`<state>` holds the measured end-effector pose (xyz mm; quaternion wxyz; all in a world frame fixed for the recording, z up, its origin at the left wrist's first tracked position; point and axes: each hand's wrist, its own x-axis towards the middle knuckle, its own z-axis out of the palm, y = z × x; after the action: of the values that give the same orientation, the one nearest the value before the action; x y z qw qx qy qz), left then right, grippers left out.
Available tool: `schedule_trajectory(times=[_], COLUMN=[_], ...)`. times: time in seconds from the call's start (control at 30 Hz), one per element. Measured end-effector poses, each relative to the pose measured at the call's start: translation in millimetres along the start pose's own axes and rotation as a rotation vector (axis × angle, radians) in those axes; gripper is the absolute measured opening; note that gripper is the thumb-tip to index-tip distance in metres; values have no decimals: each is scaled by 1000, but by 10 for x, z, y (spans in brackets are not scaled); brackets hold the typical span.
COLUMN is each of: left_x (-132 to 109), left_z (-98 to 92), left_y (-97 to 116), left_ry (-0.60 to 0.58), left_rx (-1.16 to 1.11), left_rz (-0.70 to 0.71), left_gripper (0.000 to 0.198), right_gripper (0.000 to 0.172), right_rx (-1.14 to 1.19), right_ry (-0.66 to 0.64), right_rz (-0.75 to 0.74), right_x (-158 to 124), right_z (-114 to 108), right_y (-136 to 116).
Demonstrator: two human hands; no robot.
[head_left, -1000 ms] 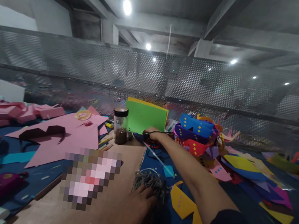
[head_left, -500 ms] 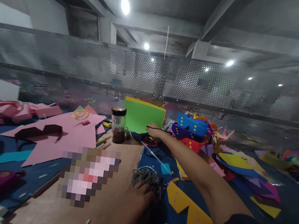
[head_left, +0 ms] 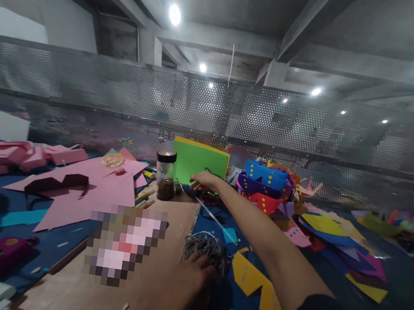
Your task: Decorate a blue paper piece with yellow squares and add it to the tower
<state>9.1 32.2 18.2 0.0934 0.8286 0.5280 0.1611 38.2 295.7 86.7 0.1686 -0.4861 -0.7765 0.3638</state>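
Low in the middle, my left hand (head_left: 188, 279) lies over a tangled bundle of grey yarn (head_left: 205, 246), its fingers curled onto it. The thumb side is dark and blurred. My right arm stretches away across the table, and my right hand (head_left: 205, 179) is in front of a standing green sheet (head_left: 198, 159). Its fingers point left and look stretched out, just above a small dark blue item whose kind I cannot make out. A clear jar with a black lid (head_left: 165, 174) stands left of that hand. Below the right forearm lies a yellow paper mask (head_left: 260, 290).
Colourful paper masks (head_left: 265, 179) are piled at the right, beside loose coloured sheets (head_left: 329, 222). Pink paper (head_left: 99, 196) with a black paper mask (head_left: 58, 183) spreads at left. A magenta tool (head_left: 1, 254) lies lower left near a brown board (head_left: 158, 272). A perforated metal panel (head_left: 142, 93) closes the back.
My right hand has moved a little to the left, over the dark blue item in front of the green sheet. My left hand stays on the grey yarn.
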Motion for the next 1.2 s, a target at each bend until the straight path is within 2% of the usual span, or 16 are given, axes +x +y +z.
schedule_trajectory(times=[0.13,0.33,0.5,0.77,1.2], left_x=[-10,-29,-31,-45,-12], left_z=[21,3,4,-21,-14], left_y=[-50,-102,-105,-41,-37], left_ry=[37,59,68,28,-25], left_rx=[-6,-17,-28,-28,-25], left_rz=[87,190,205,114,71], left_gripper=[25,30,30,30,31], right_gripper=[32,31,31,30,32], right_rx=[-316,-645,-789,-838,-799], right_ry=[-34,71,89,71,101], right_rz=[-108,-235,-291,-361,-279], right_x=[36,46,11,-123,-117], right_z=[331,647,678,660,744], right_y=[-94,-135,-94,-36,-79])
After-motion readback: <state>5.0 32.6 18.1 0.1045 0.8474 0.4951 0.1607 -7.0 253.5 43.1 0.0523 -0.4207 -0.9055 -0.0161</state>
